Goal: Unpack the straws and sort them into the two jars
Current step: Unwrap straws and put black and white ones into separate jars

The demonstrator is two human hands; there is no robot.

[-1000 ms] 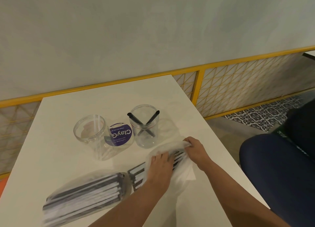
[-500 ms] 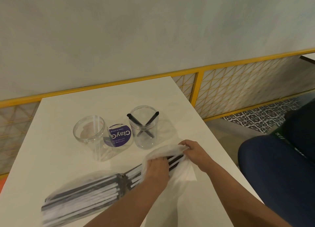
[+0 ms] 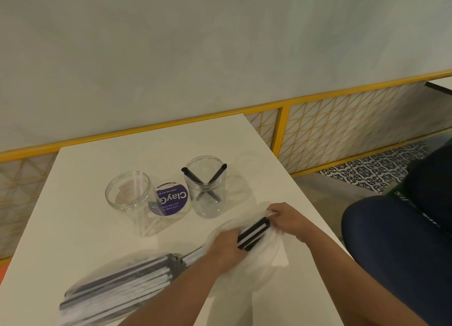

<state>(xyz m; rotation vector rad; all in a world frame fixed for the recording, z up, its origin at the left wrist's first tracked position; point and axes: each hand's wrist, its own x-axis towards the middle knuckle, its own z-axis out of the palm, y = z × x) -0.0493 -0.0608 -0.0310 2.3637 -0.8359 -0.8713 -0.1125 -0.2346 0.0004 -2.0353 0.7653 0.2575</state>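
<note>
Head view: near the counter's (image 3: 102,237) right edge, I see the left grip (image 3: 226,248) clasping the straws (image 3: 254,230) inside their wrapper (image 3: 271,257), the right grip (image 3: 285,218) pinching its open end. I worry a hard tug could scatter them over that edge or knock over the jar (image 3: 208,193) just behind.

The left-hand jar (image 3: 127,193) and right-hand jar (image 3: 207,191) block the middle of the tabletop (image 3: 80,210). The straw pack (image 3: 122,284) fills the near-left corner; room lies along the far and left edges.
</note>
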